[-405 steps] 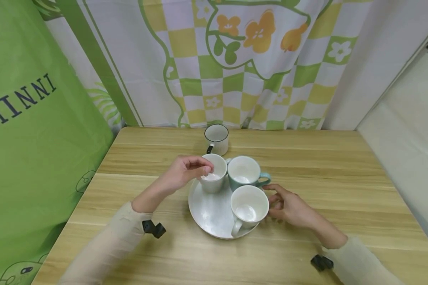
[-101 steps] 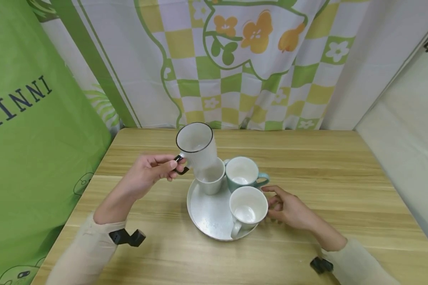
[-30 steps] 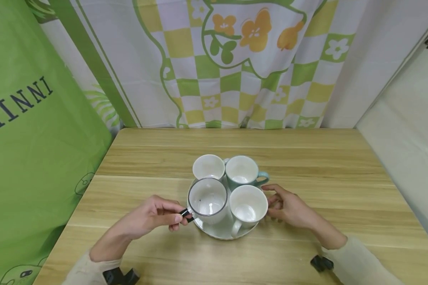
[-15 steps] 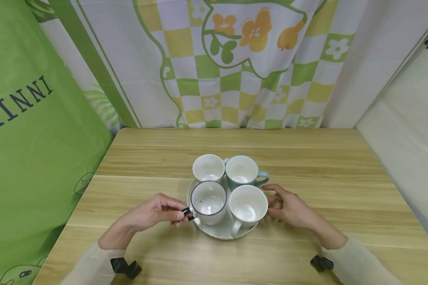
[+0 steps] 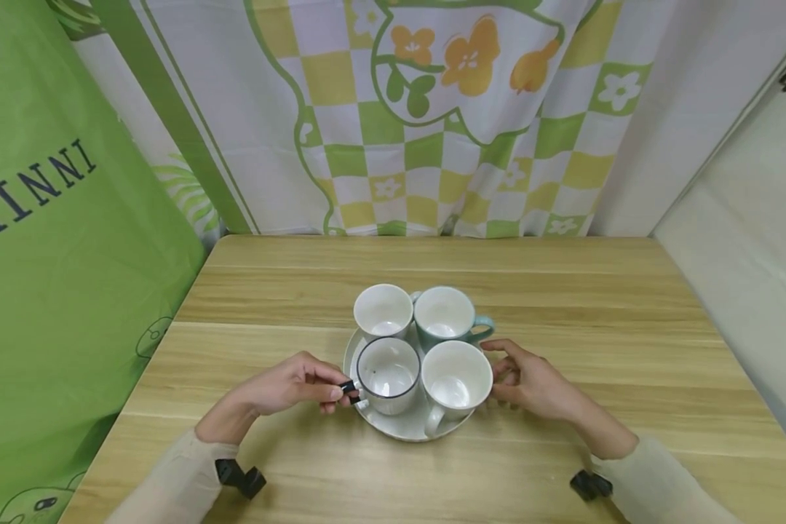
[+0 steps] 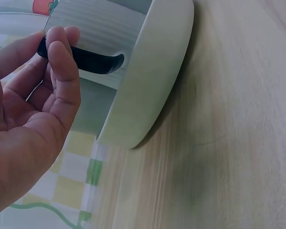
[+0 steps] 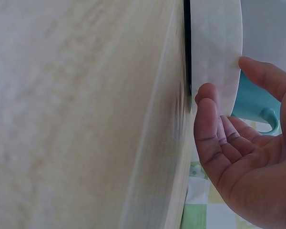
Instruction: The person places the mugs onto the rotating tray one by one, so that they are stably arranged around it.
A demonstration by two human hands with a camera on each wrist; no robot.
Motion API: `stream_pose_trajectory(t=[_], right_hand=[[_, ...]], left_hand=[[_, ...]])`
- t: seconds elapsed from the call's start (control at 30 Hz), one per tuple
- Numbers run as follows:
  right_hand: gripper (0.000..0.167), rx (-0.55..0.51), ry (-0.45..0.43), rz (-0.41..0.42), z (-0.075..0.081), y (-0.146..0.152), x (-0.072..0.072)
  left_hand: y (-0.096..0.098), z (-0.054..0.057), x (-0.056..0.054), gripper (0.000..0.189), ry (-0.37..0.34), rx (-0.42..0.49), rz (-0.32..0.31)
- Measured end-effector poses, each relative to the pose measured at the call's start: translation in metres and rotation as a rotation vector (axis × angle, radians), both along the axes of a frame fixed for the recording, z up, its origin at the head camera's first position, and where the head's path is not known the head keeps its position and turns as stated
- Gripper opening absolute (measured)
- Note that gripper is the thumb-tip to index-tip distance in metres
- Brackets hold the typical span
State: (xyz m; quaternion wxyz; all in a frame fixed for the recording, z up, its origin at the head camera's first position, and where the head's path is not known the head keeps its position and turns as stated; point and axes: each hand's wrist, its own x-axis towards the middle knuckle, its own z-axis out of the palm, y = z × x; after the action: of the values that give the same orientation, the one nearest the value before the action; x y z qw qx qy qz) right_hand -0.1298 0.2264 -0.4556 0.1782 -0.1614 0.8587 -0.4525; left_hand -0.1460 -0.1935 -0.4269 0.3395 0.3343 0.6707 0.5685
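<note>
A white mug with a dark rim and black handle [image 5: 389, 370] stands upright at the front left of a round white tray [image 5: 402, 429]. My left hand [image 5: 304, 384] pinches its handle between thumb and fingers; the ribbed wall of this mug [image 6: 97, 28] shows in the left wrist view. At the tray's right edge, my right hand [image 5: 536, 380] holds the side, thumb at the rim and fingers bent against the outer wall [image 7: 217, 52]. Also on the tray are a plain white mug [image 5: 383, 309], a teal mug [image 5: 445, 313] and a white mug with its handle forward [image 5: 457, 378].
The mugs stand close together on the tray. Under it lies a wood-grain table [image 5: 583, 313]. A checked, flowered curtain [image 5: 426, 153] hangs behind the table, a green cloth [image 5: 85, 291] at the left and a pale panel [image 5: 747, 218] at the right.
Over the seconds shown, my left hand has brought the dark-rimmed mug from behind the tray onto its front left. Lately this mug has shifted slightly right and forward. My right hand stays put.
</note>
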Motion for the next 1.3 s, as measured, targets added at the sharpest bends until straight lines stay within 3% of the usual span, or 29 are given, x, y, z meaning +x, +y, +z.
stream_pose_trajectory(t=[0.37,0.9,1.3], right_hand=[[0.07,-0.003,0.005,0.002,0.0,0.0,-0.001],[0.07,0.026,0.019,-0.001,-0.002,0.001,-0.001],[0.071,0.0,0.003,0.001,0.001,0.0,0.0]], left_hand=[[0.0,-0.004,-0.015,0.029,-0.023,-0.021,-0.045],[0.002,-0.006,-0.036,0.024,0.065,-0.092,-0.059],[-0.005,-0.013,-0.038,0.028,0.065,-0.074,0.039]])
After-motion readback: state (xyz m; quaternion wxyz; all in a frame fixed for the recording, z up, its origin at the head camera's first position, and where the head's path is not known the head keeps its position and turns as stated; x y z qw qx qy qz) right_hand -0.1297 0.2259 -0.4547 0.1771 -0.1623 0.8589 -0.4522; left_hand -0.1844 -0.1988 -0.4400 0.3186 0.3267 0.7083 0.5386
